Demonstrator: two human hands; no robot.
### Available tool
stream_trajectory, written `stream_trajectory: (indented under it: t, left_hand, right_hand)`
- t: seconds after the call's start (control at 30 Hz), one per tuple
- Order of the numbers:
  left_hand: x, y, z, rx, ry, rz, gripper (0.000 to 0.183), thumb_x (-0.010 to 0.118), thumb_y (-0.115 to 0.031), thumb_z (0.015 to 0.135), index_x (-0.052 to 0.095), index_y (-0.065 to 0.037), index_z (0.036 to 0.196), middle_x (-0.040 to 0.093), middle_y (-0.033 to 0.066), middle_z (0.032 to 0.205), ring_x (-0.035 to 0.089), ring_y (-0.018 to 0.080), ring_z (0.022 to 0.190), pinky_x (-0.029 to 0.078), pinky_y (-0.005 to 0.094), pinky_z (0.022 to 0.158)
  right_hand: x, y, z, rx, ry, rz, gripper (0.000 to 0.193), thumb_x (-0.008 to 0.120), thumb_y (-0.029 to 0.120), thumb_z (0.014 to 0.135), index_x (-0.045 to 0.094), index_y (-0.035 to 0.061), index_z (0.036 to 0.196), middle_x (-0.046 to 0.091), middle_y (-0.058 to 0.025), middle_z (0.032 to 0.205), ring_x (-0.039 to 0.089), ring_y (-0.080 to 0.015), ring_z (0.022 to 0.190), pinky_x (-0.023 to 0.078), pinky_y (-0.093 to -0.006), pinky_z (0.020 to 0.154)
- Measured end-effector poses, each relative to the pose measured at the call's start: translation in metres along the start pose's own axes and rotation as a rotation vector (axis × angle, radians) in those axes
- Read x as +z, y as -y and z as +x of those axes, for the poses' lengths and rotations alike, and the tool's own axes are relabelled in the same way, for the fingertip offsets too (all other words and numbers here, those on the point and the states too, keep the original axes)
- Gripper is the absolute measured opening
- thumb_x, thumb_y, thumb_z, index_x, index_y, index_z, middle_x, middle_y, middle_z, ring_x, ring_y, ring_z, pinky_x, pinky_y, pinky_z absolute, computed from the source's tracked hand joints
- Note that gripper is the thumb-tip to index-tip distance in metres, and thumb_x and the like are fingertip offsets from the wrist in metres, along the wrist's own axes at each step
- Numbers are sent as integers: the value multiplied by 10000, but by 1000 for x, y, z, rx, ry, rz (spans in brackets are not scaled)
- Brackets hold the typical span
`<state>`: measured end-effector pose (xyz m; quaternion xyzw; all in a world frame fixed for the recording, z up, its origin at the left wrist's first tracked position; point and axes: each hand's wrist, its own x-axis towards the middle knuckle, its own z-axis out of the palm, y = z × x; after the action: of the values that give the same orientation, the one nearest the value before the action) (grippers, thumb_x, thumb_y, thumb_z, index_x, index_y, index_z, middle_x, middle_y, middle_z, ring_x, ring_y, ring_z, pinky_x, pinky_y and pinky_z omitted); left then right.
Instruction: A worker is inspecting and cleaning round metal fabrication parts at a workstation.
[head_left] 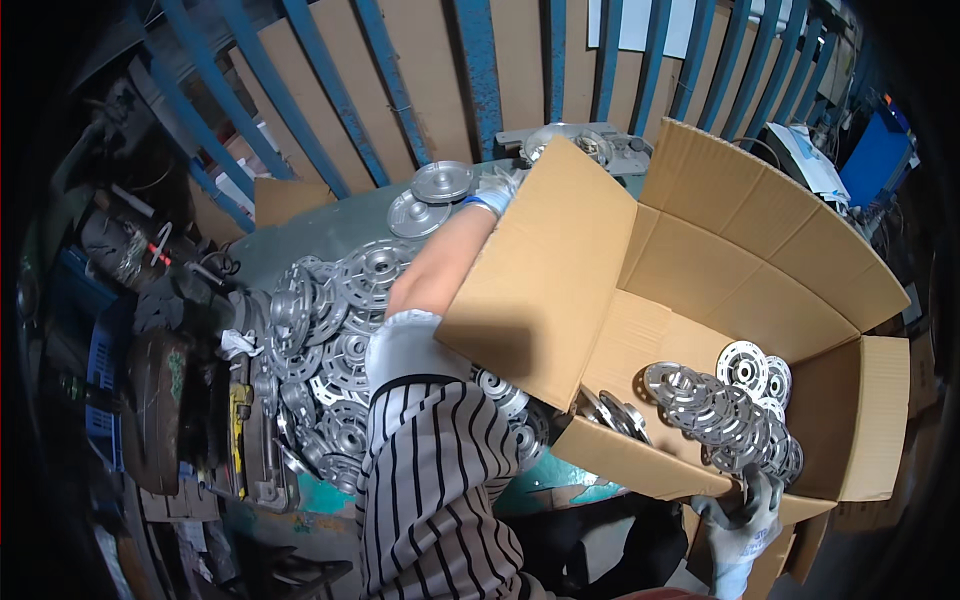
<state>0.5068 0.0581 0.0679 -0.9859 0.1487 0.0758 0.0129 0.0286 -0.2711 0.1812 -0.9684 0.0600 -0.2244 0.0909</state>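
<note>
Overlapping silver round metal discs (725, 415) leaned inside an open brown cardboard box (730, 250), and a heap of similar silver discs (345, 350) lay left of it on the green tabletop (350, 215). The gloved right hand (745, 525) hooked its fingers over the box's near rim; the left hand's (495, 190), behind its left flap, could not be judged. Tugging that rim might have toppled the leaning row.

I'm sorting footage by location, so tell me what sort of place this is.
Probably a metal-parts workshop: round, grey metal discs lie heaped on a green-topped workbench, and an open, brown cardboard box holds similar ones.
</note>
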Motion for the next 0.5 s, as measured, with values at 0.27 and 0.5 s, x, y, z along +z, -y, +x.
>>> stream_trajectory:
  t: [0.27, 0.5]
  left_hand:
    - [-30, -3, -44, -50, 45, -33, 366, 485, -285, 899, 606, -53, 1154, 610, 162, 1192, 608, 285, 1069, 497, 404, 882]
    - [-45, 0, -63, -71, 36, -47, 391, 509, -281, 890, 567, -49, 1199, 592, 170, 1214, 589, 290, 1096, 486, 402, 898]
  right_hand:
    - [6, -10, -2, -21, -14, 136, 749, 865, 389, 515, 553, 24, 1089, 597, -147, 962, 628, -340, 848, 519, -402, 712]
    - [2, -9, 1, -42, 12, 67, 785, 872, 418, 501, 545, 30, 1101, 594, -145, 955, 623, -343, 829, 515, -408, 692]
